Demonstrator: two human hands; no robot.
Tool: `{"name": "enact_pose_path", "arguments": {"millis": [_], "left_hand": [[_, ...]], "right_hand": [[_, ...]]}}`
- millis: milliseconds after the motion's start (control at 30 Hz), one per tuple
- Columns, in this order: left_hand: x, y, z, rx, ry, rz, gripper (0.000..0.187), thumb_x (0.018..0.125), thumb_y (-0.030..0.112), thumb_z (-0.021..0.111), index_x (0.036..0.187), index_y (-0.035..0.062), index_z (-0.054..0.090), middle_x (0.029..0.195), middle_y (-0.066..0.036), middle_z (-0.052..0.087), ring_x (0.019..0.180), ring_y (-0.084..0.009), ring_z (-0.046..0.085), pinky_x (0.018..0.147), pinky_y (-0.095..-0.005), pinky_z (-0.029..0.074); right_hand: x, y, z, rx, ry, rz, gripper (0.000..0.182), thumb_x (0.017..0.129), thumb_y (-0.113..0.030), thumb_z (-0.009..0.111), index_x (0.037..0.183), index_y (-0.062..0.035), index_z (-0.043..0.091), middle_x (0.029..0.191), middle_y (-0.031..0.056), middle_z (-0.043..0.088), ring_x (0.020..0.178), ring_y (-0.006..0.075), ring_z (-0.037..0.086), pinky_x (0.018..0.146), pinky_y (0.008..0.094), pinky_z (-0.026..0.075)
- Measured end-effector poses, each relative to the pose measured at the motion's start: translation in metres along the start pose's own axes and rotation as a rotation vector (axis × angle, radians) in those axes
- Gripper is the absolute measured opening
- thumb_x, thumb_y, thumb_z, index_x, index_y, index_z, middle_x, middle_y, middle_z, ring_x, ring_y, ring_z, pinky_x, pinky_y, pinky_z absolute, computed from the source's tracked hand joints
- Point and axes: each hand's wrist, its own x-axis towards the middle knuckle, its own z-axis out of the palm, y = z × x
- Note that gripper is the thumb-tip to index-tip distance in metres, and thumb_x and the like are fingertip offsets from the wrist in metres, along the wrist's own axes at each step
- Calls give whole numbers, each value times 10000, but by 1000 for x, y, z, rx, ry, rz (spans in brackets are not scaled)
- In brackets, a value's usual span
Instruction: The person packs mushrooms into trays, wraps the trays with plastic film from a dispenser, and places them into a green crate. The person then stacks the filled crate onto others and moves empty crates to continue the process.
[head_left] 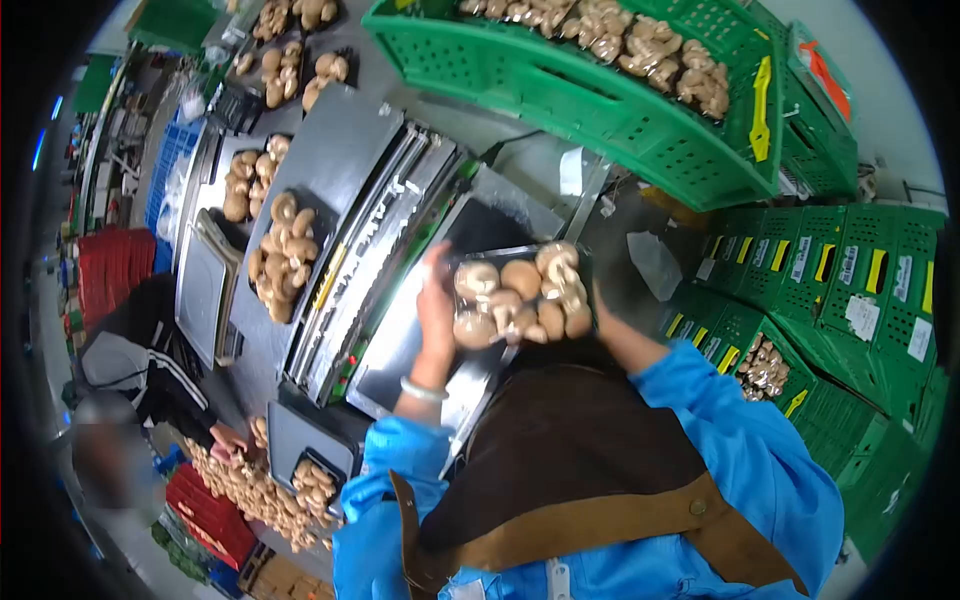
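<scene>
Hands (436,308) gripping 1 mushroom tray (522,297) at its ends, long axis left to right

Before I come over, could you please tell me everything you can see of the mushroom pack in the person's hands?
The pack is a roughly rectangular, dark-edged tray of light brown mushrooms, some round-capped, others showing pale stems. Glossy highlights suggest clear film over them. It is held face up in front of the dark apron, the left hand at its left edge, the right hand at its right, its fingers hidden.
</scene>
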Motion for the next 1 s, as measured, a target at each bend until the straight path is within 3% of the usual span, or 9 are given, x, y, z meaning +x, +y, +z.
{"name": "enact_pose_path", "arguments": {"millis": [100,200,300,433,500,567,667,800,1000], "left_hand": [[-34,41,29,-494,-95,-209,434,1006,418,403,1284,86,424,996,-59,557,849,-136,580,744,-254,498],[-63,94,33,-629,-349,-170,250,933,152,506,1167,65,485,950,-50,524,877,-145,523,830,-274,448],[-65,130,43,-629,-645,63,365,945,191,525,1276,70,429,991,-85,540,859,-177,527,835,-314,452],[-67,153,52,-498,-751,149,337,945,146,521,1263,54,457,1038,-100,556,886,-188,556,842,-315,459],[-63,151,52,-435,-712,161,325,945,123,519,1256,46,471,1062,-107,565,899,-193,571,846,-316,462],[-56,142,52,-341,-631,170,313,945,101,517,1250,38,485,1086,-115,573,912,-198,585,849,-317,465],[-29,112,50,-22,-432,256,298,945,67,515,1240,25,506,1121,-125,585,932,-206,606,855,-318,470],[19,131,42,72,-144,61,234,948,31,506,1177,4,547,1121,-130,614,920,-188,633,855,-306,476],[35,153,-11,-135,235,-233,116,939,41,532,1021,-22,585,1023,-129,643,834,-192,649,798,-312,509]], "right_hand": [[-67,-8,24,29,-653,741,251,939,-267,493,1066,-56,540,907,80,559,847,197,576,716,335,496],[-77,-44,93,465,-1180,2297,291,925,-281,563,1127,-80,501,944,64,515,901,192,558,699,342,491],[-114,-82,74,-501,-1106,1091,358,918,-273,601,1206,-70,537,1054,88,574,1005,192,583,780,306,494],[-94,-185,167,-1829,-947,135,394,946,-281,555,1233,-13,527,1094,140,640,942,224,647,773,297,511],[-117,-210,184,-1307,-1097,-354,520,913,-383,596,1259,-6,503,1122,190,610,996,264,632,768,352,512],[-156,-207,225,-1749,-1346,-497,730,801,-528,669,1296,-41,446,1053,202,616,932,325,634,755,407,505],[-118,-205,254,-1880,-1061,54,669,772,-505,710,1224,-72,472,947,194,634,858,371,632,730,406,500],[-11,-273,239,-979,-685,-366,452,869,-126,669,1262,-49,460,1187,64,573,1089,196,577,905,337,501],[174,-318,246,-309,-308,-351,358,930,-223,615,1206,-38,483,1086,94,617,988,215,612,836,421,536]]}}
